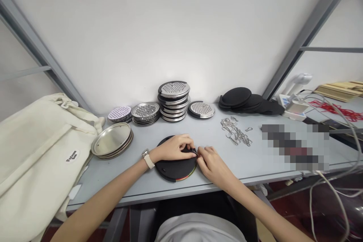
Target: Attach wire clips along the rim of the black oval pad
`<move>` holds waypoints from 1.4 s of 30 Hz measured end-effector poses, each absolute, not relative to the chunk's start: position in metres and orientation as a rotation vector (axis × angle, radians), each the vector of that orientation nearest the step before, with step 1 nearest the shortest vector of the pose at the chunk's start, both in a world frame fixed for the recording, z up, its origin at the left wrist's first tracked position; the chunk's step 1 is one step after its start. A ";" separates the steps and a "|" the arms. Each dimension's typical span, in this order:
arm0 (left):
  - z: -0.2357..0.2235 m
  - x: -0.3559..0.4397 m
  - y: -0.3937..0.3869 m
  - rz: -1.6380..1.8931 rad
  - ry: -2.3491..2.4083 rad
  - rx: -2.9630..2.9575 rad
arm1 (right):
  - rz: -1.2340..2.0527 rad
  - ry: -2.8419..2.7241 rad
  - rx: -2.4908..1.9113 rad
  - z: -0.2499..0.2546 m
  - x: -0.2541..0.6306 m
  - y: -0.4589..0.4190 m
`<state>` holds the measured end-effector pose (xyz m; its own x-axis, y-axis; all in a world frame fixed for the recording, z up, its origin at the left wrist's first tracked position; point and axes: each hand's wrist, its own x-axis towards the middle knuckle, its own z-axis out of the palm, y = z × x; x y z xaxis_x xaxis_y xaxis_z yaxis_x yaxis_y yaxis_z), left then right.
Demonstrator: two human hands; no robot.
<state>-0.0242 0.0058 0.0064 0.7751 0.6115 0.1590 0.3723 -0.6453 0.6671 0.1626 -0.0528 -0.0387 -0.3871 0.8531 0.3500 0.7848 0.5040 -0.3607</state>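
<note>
A round black disc (172, 168) with a thin coloured strip along its near right rim lies on the table in front of me. My left hand (176, 149) rests over its upper part, fingers curled and thumb closed at the right edge. There my right hand (212, 163) meets it, fingertips pinched on a small shiny metal piece (196, 152). The fingers hide most of that piece, so its exact kind does not show. To the right lies a loose heap of small metal snap clips (238, 134).
Stacked round graters (174, 102) stand by the wall, with a single grater (202, 109) beside them. Shallow metal discs (113, 140) are piled at left, next to a cream bag (48, 151). Black discs (236, 97) overlap at back right. White cables (351, 159) hang at far right.
</note>
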 end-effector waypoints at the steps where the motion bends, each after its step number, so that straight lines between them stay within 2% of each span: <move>1: 0.007 -0.024 0.006 0.500 0.730 2.334 | 0.181 -2.264 -1.354 -0.039 0.162 -0.053; 31: 0.005 -0.023 0.007 0.532 0.665 2.342 | 0.199 -2.273 -1.377 -0.038 0.163 -0.054; 42: 0.004 -0.024 0.008 0.506 0.719 2.334 | 0.407 -2.133 -1.384 -0.039 0.164 -0.056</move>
